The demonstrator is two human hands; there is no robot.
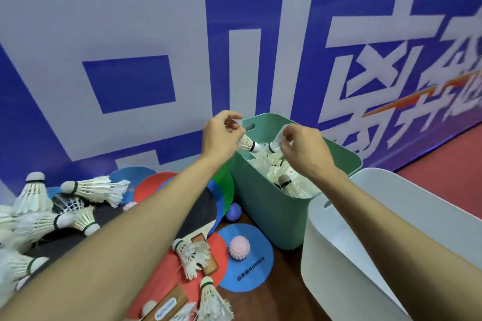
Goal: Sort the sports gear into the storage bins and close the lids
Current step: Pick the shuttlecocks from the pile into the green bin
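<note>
Blue vinyl fills the far side: a banner [130, 34] printed with big blocky white characters stands along the back edge of the floor [287, 281]. That floor is dark brown wood grain close by and turns flat red at its right edge.

At the banner's foot sits a green bin [260, 206] of smooth matte plastic with rounded corners and a slot handle. Its lid is off, and it holds a heap of shuttlecocks [276, 167], feathery white with black-banded corks. Just beside it, toward the front right corner, stands a white bin [339, 255] of the same rounded shape, also open.

Above the green bin's open top the left hand [221, 135] pinches a shuttlecock [246, 142] by its feather skirt. The right hand [302, 148] pinches a second shuttlecock [276, 142] likewise, and the two corks point at each other, nearly meeting.

Toward the floor's left edge, loose shuttlecocks [91, 190] lie across flat round discs [258, 279] in blue, red and green and a black-faced paddle [200, 208]. A knobbly pink ball [239, 247] rests on one blue disc. A knobbly blue ball [233, 212] lies just beside the green bin's wall.
</note>
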